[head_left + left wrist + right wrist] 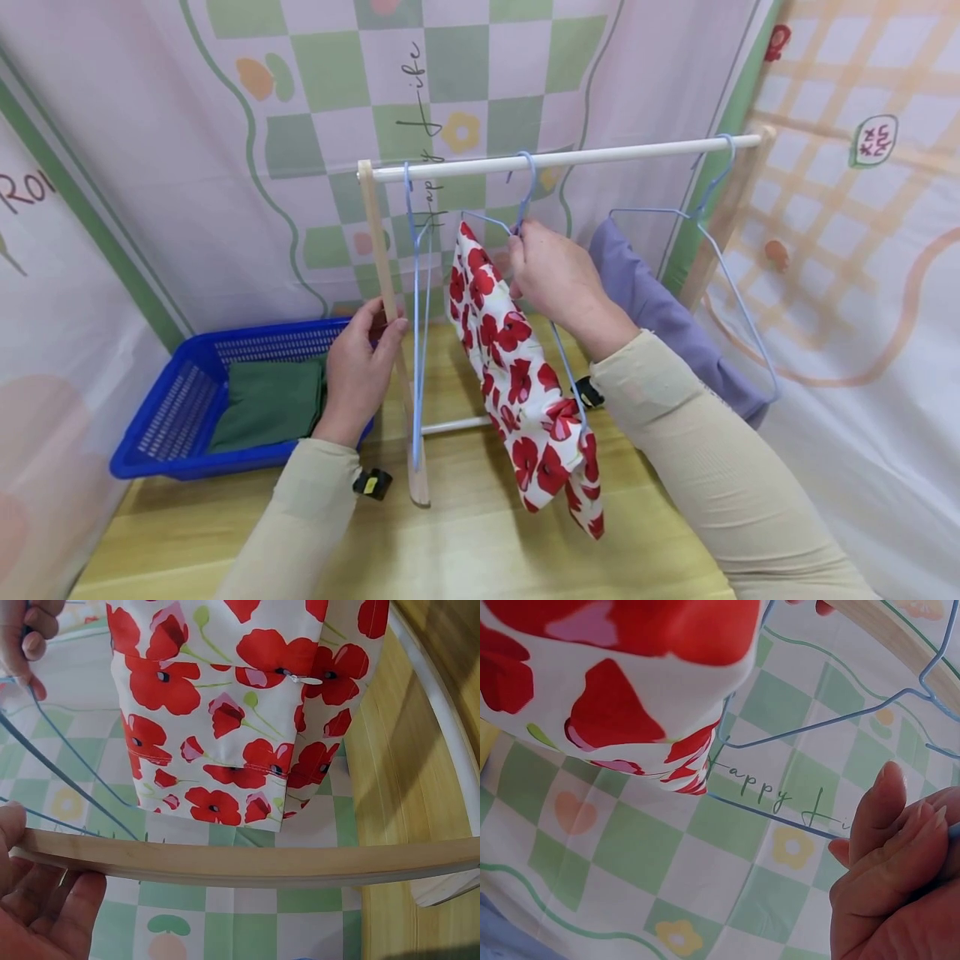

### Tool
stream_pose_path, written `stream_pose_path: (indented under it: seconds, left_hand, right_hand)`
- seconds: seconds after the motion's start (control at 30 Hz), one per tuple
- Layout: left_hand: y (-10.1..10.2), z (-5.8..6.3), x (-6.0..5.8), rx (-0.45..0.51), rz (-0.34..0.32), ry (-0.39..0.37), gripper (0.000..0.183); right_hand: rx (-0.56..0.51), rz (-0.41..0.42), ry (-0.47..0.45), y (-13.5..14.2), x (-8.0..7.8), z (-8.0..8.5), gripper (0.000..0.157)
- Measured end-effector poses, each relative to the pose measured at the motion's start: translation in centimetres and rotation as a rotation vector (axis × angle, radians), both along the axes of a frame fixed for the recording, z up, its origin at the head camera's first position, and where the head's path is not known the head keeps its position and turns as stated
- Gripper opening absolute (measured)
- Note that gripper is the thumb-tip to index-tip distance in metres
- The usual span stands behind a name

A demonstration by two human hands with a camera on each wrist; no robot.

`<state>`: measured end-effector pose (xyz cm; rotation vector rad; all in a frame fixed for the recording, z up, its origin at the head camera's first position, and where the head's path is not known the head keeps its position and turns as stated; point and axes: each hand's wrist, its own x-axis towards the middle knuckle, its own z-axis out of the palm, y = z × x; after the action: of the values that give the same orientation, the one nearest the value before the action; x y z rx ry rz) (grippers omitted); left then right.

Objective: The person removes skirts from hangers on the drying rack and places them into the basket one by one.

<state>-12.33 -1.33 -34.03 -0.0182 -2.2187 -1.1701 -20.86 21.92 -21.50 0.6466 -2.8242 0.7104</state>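
My left hand (pixel 358 367) holds the left wooden upright (pixel 377 242) of a small clothes rack, thumb on one side and fingers on the other. My right hand (pixel 558 279) pinches a blue wire hanger (pixel 533 177) just below its hook, which loops over the white rail (pixel 600 156). From that hanger droops a white cloth garment with red poppies (pixel 517 375); its exact kind is unclear. The left wrist view shows the garment's seamed edge (pixel 217 769) beyond the upright. In the right wrist view, curled fingers (pixel 889 881) surround the hanger wire and partly hide it.
A bare blue hanger (pixel 417 333) hangs beside the left upright. Toward the right end, another hanger (pixel 738 290) carries a lavender cloth (pixel 660 321). At left, a blue basket (pixel 138 425) contains folded green cloth (pixel 270 404). The rack stands on a wooden table (pixel 465 542) before patterned curtains.
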Motion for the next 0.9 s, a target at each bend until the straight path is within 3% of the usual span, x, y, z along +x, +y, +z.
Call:
stream_pose_path:
  seconds: [0.47,0.77,0.9]
  left_hand:
    - [0.4,-0.4,-0.1,0.013,0.035,0.027,0.03]
    - [0.8,-1.0,0.6,0.127,0.04,-0.013,0.039]
    - [1.2,-1.6,1.4,0.163,0.097,-0.015,0.037]
  right_hand:
    - [0.004,0.01,0.014,0.2,-0.2,-0.1,0.033]
    - [0.003,0.006,0.008,0.1,-0.3,-0.2,0.033]
    - [0.002,0.008,0.006,0.2,-0.3,-0.2,0.033]
